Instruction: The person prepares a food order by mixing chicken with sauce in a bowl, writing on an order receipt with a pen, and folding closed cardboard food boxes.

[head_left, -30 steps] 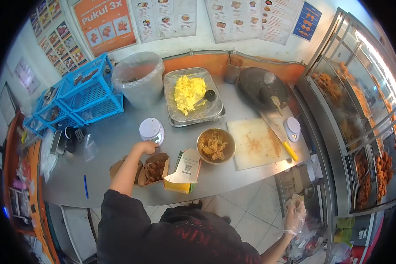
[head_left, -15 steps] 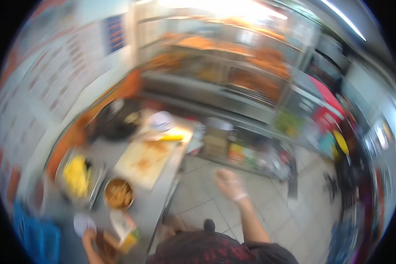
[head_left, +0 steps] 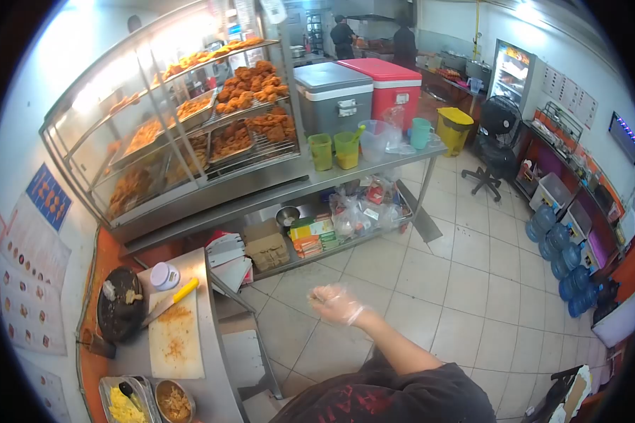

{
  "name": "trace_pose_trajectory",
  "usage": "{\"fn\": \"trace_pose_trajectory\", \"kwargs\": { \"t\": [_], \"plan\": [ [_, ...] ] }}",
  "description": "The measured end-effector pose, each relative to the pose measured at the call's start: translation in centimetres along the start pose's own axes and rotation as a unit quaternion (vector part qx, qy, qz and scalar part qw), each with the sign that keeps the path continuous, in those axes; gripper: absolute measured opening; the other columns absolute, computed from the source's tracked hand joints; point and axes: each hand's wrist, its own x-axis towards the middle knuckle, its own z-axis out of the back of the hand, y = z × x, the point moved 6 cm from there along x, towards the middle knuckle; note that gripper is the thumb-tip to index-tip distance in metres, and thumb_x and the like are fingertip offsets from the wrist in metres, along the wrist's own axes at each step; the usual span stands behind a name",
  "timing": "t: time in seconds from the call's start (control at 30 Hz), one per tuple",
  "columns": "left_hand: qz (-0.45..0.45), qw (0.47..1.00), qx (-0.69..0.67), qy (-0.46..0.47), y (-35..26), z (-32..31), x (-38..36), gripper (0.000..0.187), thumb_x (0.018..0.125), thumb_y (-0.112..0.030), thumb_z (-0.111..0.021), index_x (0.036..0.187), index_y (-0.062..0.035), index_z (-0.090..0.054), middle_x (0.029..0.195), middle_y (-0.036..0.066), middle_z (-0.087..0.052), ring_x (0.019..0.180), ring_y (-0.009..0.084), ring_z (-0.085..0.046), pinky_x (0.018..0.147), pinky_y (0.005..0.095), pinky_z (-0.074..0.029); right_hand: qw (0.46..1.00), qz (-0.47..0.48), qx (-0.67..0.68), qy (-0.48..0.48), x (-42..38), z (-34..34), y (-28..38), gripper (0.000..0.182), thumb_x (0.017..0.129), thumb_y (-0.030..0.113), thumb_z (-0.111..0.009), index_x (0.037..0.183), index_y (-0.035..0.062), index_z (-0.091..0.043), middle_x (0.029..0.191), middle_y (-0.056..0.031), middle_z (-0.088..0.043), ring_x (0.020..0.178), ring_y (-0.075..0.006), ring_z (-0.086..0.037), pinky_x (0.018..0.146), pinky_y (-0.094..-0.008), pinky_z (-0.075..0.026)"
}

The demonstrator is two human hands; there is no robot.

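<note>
Steel table (head_left: 130, 359), tiled floor (head_left: 416, 282) — right hand (head_left: 335, 304) perhaps closed.

1. Below and around the right hand (head_left: 337, 305): pale square floor tiles (head_left: 416, 275) with dark joints.
2. Left of the hand: a metal worktable (head_left: 137, 356) beside a white wall (head_left: 21, 134), with posters (head_left: 39, 247) above an orange strip (head_left: 107, 247).
3. Beyond the hand, toward the left: a brightly lit glass display cabinet (head_left: 212, 187) on a long metal table (head_left: 391, 166).
4. Farther beyond, toward the right: a black swivel chair (head_left: 497, 155), a lit glass-door fridge (head_left: 511, 70) and a glowing ceiling light (head_left: 528, 10).
</note>
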Motion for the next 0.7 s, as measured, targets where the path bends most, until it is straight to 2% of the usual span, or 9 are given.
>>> {"fn": "trace_pose_trajectory", "kwargs": {
  "t": [0.1, 0.13, 0.2, 0.27, 0.33, 0.43, 0.53, 0.57, 0.7],
  "plan": [
    [-0.16, 0.96, -0.212, -0.084, -16.8, 3.5, -3.7, 0.021, 0.078, -0.011, -0.061, 0.09, 0.007, -0.059, 0.087, 0.019, -0.063, 0.076, 0.033, -0.058, 0.069, 0.0383, -0.044, 0.996, -0.031, 0.032, -0.082, -2.6, 4.1, -6.4, 0.025, 0.086, 0.031, -0.05, 0.097, 0.0093, -0.056, 0.091, -0.0173, -0.061, 0.086, -0.0382, -0.058, 0.072, -0.048, -0.046],
    [-0.236, 0.887, -0.35, -0.186, -26.7, 8.3, -10.2, 0.023, 0.079, -0.014, -0.061, 0.072, 0.0067, -0.054, 0.06, 0.012, -0.055, 0.057, 0.0253, -0.049, 0.057, 0.0391, -0.038, 0.995, -0.056, 0.02, -0.084, -3.8, 5.6, -8.7, 0.026, 0.086, 0.031, -0.05, 0.098, 0.0091, -0.056, 0.093, -0.0174, -0.061, 0.086, -0.0383, -0.058, 0.072, -0.0478, -0.046],
    [-0.254, 0.9, -0.352, -0.038, -40.4, 5.1, -13.3, 0.027, 0.078, -0.019, -0.065, 0.068, 0.0027, -0.052, 0.06, 0.013, -0.051, 0.06, 0.0203, -0.049, 0.057, 0.0372, -0.04, 0.99, -0.119, 0.0, -0.074, -5.7, 9.7, -13.0, 0.028, 0.085, 0.031, -0.052, 0.101, 0.0081, -0.057, 0.096, -0.0179, -0.061, 0.089, -0.0375, -0.058, 0.075, -0.046, -0.046],
    [-0.349, 0.89, -0.294, 0.016, -53.9, 6.0, -22.2, 0.031, 0.076, -0.023, -0.067, 0.066, 0.0038, -0.054, 0.064, 0.02, -0.052, 0.061, 0.0302, -0.053, 0.059, 0.0415, -0.041, 0.979, -0.199, -0.01, -0.045, -8.6, 14.0, -16.3, 0.032, 0.083, 0.031, -0.056, 0.104, 0.0064, -0.058, 0.1, -0.0187, -0.061, 0.093, -0.0358, -0.059, 0.079, -0.0426, -0.047],
    [-0.354, 0.898, -0.253, 0.066, -62.3, -0.2, -24.9, 0.029, 0.074, -0.026, -0.065, 0.072, 0.0034, -0.061, 0.075, 0.022, -0.06, 0.073, 0.0359, -0.059, 0.066, 0.0441, -0.045, 0.975, -0.216, 0.002, -0.059, -11.4, 17.7, -19.7, 0.031, 0.085, 0.032, -0.053, 0.104, 0.0089, -0.058, 0.1, -0.0178, -0.062, 0.092, -0.036, -0.059, 0.078, -0.0434, -0.047],
    [-0.316, 0.924, -0.149, 0.156, -69.3, -13.9, -24.7, 0.028, 0.076, -0.026, -0.059, 0.081, 0.0009, -0.066, 0.091, 0.022, -0.064, 0.09, 0.0359, -0.062, 0.078, 0.0428, -0.048, 0.967, -0.241, 0.013, -0.082, -14.3, 22.6, -26.2, 0.031, 0.084, 0.033, -0.052, 0.104, 0.0108, -0.059, 0.098, -0.0174, -0.063, 0.091, -0.0356, -0.06, 0.078, -0.0428, -0.048],
    [-0.317, 0.922, 0.054, 0.215, -70.4, -20.0, -27.2, 0.033, 0.082, -0.026, -0.055, 0.097, 0.0015, -0.065, 0.111, 0.02, -0.06, 0.105, 0.034, -0.058, 0.086, 0.0394, -0.048, 0.957, -0.276, -0.02, -0.091, -15.3, 27.6, -34.6, 0.032, 0.083, 0.033, -0.053, 0.103, 0.0101, -0.061, 0.095, -0.0174, -0.064, 0.089, -0.0354, -0.061, 0.078, -0.0416, -0.048],
    [-0.363, 0.894, 0.148, 0.219, -69.9, -28.6, -23.2, 0.029, 0.071, -0.026, -0.065, 0.09, -0.0036, -0.067, 0.089, 0.018, -0.066, 0.086, 0.0356, -0.063, 0.078, 0.0414, -0.05, 0.953, -0.287, -0.039, -0.093, -15.3, 29.2, -38.0, 0.033, 0.082, 0.033, -0.053, 0.103, 0.0096, -0.061, 0.093, -0.0174, -0.064, 0.088, -0.0355, -0.061, 0.078, -0.0412, -0.048],
    [-0.604, 0.679, 0.194, 0.37, -77.4, -32.6, -32.2, 0.03, 0.073, -0.028, -0.068, 0.094, -0.0066, -0.068, 0.095, 0.013, -0.066, 0.085, 0.0302, -0.064, 0.076, 0.0379, -0.05, 0.898, -0.417, -0.137, 0.006, -17.1, 32.6, -55.9, 0.029, 0.082, 0.03, -0.05, 0.098, 0.01, -0.063, 0.091, -0.0194, -0.064, 0.086, -0.0347, -0.062, 0.076, -0.0415, -0.049]
  ]
}}
